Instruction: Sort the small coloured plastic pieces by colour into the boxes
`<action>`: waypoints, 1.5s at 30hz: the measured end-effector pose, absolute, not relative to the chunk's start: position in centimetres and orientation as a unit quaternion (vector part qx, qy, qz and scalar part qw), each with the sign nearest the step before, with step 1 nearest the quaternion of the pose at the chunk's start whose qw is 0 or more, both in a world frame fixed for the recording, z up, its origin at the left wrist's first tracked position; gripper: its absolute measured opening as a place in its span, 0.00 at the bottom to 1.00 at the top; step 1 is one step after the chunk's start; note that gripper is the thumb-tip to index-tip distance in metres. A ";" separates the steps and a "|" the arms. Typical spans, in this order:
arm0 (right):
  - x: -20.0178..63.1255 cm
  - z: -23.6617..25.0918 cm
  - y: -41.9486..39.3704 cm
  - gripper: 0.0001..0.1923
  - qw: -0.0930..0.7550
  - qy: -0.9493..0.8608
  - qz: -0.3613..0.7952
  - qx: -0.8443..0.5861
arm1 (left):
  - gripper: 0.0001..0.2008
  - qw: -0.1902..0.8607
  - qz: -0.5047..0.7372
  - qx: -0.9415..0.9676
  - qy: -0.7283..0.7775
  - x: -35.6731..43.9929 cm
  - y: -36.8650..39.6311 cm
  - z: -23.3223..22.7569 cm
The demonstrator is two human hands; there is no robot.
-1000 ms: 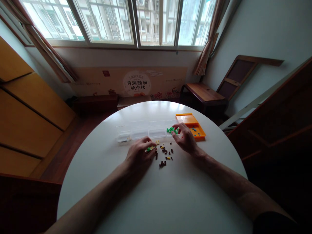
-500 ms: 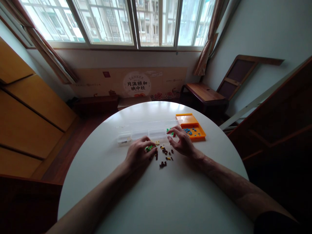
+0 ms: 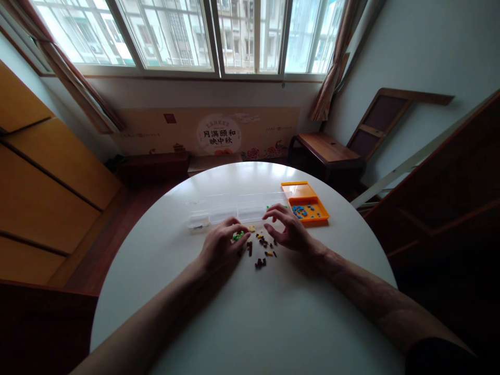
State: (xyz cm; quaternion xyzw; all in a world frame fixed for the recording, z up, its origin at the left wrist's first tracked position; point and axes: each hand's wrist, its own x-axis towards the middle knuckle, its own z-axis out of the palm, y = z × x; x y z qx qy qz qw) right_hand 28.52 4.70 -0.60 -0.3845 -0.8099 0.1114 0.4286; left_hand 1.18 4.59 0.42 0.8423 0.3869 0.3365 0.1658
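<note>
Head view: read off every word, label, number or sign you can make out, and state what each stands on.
"月满颐和": on the round emblem of the beige printed panel.
"映中秋": same emblem, below it.
"ZANKEE", probably: arched along the emblem's top; faint.
Too small to read: the panel's left and right side lines, and any marks on its red square.
Clear box, orange box: no legible text.

The right hand is bare, with a black sleeve farther up.
</note>
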 end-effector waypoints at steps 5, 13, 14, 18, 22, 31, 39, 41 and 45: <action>28.2 0.0 4.2 0.10 0.393 -0.868 0.097 -0.287 | 0.13 0.286 0.380 0.811 0.341 1.5 4.6 0.7; 28.0 0.3 3.9 0.04 0.383 -0.886 0.066 -0.254 | 0.17 0.417 0.354 0.771 0.326 2.2 4.6 0.3; 28.0 0.2 3.9 0.04 0.384 -0.886 0.063 -0.253 | 0.17 0.425 0.352 0.768 0.325 2.2 4.6 0.2; 28.2 0.0 3.9 0.04 0.388 -0.884 0.057 -0.255 | 0.17 0.440 0.351 0.763 0.319 2.0 4.6 0.2; 28.2 -0.3 4.1 0.05 0.405 -0.875 0.063 -0.257 | 0.17 0.435 0.359 0.763 0.317 1.8 4.4 0.8; 29.9 -0.8 5.6 0.04 0.480 -0.791 -0.021 -0.380 | 0.18 0.265 0.390 0.799 0.374 -0.7 5.2 1.5; 31.1 -1.8 6.6 0.07 0.443 -0.724 -0.007 -0.528 | 0.05 0.119 0.299 0.881 0.348 -2.3 5.1 1.6; 30.8 -1.9 6.5 0.08 0.435 -0.733 0.009 -0.523 | 0.04 0.113 0.291 0.885 0.345 -2.3 5.1 1.7; 30.0 -1.7 6.0 0.05 0.432 -0.752 0.028 -0.497 | 0.03 0.132 0.290 0.888 0.332 -2.3 5.4 1.4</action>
